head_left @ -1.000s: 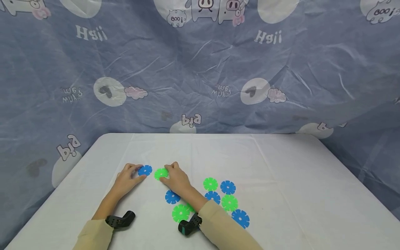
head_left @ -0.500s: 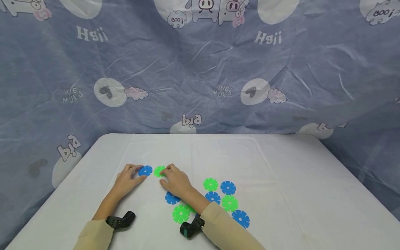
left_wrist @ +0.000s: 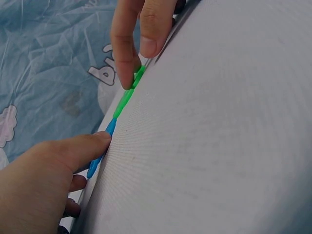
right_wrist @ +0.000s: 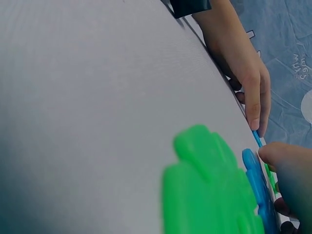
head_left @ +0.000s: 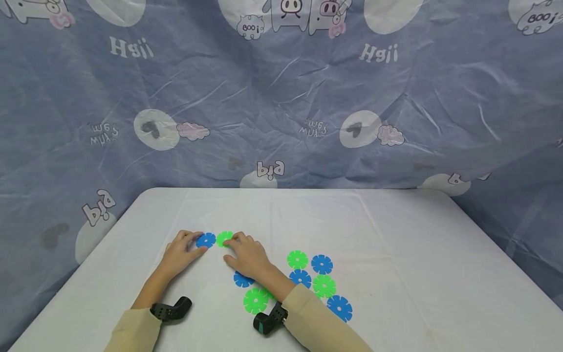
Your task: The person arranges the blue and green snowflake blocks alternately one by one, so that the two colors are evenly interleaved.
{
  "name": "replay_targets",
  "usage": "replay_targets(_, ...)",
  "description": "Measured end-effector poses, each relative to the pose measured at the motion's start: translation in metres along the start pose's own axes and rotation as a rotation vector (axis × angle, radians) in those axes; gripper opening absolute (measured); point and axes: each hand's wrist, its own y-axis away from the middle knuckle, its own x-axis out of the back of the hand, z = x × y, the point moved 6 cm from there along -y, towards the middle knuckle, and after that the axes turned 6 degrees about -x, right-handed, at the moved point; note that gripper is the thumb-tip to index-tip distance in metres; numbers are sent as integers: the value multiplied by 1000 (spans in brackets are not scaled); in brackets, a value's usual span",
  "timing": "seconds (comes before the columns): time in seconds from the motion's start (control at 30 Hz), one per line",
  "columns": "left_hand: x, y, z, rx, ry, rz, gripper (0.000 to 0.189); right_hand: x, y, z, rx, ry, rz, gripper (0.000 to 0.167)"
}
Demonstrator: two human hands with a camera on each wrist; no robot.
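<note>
A blue slotted disc (head_left: 206, 240), petal-edged like a snowflake building piece, lies flat at the far left of the white table. My left hand (head_left: 178, 252) holds it between thumb and index finger, the thumb showing on its near edge in the left wrist view. Right beside it is a green slotted disc (head_left: 222, 238), edge to edge with the blue one in the left wrist view (left_wrist: 126, 101). The index finger of my right hand (head_left: 249, 254) presses on the green disc, while the thumb stays apart from it.
Under and near my right forearm lie a blue disc (head_left: 243, 279), a green disc (head_left: 255, 300) and another green one, partly hidden. Further right on the table (head_left: 404, 244) sits a cluster of several blue and green discs (head_left: 324, 286). A patterned curtain (head_left: 281, 98) hangs behind.
The green disc has come slightly left, up against the blue one. My right hand has changed from holding its side to a finger on top; the left hand stays nearly still.
</note>
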Motion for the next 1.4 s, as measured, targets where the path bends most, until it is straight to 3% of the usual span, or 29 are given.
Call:
replay_targets(0.37,0,0,1,-16,-5,0,56,1,2,-1,21,7,-16,40)
replay_targets(0.53,-1,1,2,-21,6,0,58,4,4,1,26,-42,-36,42)
replay_targets(0.87,1,1,1,7,4,5,60,19,20,5,75,-147,-171,43)
replay_targets(1.07,2,2,0,11,14,5,59,23,34,11,89,-143,-176,38)
replay_targets(1.4,1,1,0,25,20,-6,59,15,48,21,127,-226,-177,33)
